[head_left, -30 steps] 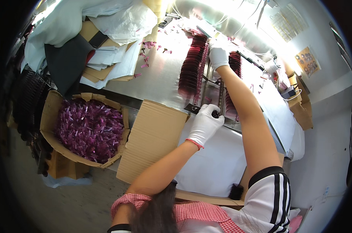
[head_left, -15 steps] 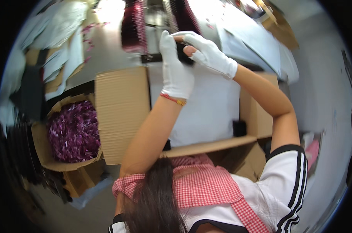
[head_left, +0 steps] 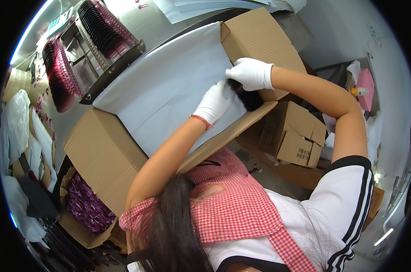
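Both hands wear white gloves at the right near corner of a cardboard box (head_left: pixel 235 133). A white sheet (head_left: pixel 169 90) covers most of its opening. My right hand (head_left: pixel 250 74) is closed over the upper end of a black bundle (head_left: pixel 249 99), which stands against the box's right near corner. Close beside it, my left hand (head_left: pixel 213 103) has its fingers curled in, their tips by the bundle's left edge. Whether those fingertips pinch anything is hidden by the glove.
A metal rack (head_left: pixel 110 68) on the bench holds rows of black and pink pieces. At lower left, an open carton (head_left: pixel 85 233) contains shiny purple strips (head_left: pixel 87 204). A smaller carton (head_left: pixel 296 136) sits right of the box; white sheets (head_left: pixel 205 9) lie behind it.
My view has turned and shifted right. Both hands have come from the bench edge near the rack down to the box's right near corner, fingers now at the black bundle.
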Motion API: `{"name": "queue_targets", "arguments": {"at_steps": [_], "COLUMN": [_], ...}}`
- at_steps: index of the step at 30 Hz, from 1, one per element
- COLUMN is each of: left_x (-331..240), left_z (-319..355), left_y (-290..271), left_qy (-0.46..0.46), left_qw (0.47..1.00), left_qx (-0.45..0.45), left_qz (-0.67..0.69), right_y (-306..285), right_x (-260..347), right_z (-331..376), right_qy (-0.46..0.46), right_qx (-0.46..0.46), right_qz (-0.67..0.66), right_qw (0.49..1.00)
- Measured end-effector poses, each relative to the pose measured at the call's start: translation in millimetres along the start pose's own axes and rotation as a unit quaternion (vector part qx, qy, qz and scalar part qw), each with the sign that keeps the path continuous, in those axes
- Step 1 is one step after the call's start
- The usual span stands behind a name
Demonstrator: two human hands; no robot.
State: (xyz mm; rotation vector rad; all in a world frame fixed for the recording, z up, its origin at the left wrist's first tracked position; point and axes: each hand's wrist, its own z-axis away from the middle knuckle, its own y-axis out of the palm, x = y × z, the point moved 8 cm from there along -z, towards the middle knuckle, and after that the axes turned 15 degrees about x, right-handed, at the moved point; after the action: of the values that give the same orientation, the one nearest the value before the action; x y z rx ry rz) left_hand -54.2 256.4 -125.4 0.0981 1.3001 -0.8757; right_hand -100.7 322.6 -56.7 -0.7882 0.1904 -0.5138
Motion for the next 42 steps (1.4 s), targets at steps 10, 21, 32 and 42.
{"name": "queue_targets", "arguments": {"at_steps": [10, 21, 32, 42], "left_x": [1.0, -22.7, 92.1, 86.7], "left_z": [-59.2, 145.4, 256.3, 218.1], "left_y": [37.6, -183.3, -376.8, -355.3], "left_qy": [0.048, 0.145, -0.226, -0.289], "left_qw": [0.987, 0.933, 0.910, 0.901], "left_qx": [0.023, -0.140, -0.284, -0.163], "left_qz": [-0.154, -0.299, -0.200, -0.278], "right_y": [24.9, -146.4, -235.6, -225.8], "right_x": [-0.3, 63.2, 139.5, 145.9], "right_z": [27.1, -22.1, -153.1, -151.1], "right_qy": [0.067, -0.176, -0.175, -0.199], "right_qx": [-0.037, -0.388, -0.467, -0.525], "right_qz": [0.037, -0.100, -0.226, -0.065], "right_qw": [0.996, 0.899, 0.837, 0.825]}}
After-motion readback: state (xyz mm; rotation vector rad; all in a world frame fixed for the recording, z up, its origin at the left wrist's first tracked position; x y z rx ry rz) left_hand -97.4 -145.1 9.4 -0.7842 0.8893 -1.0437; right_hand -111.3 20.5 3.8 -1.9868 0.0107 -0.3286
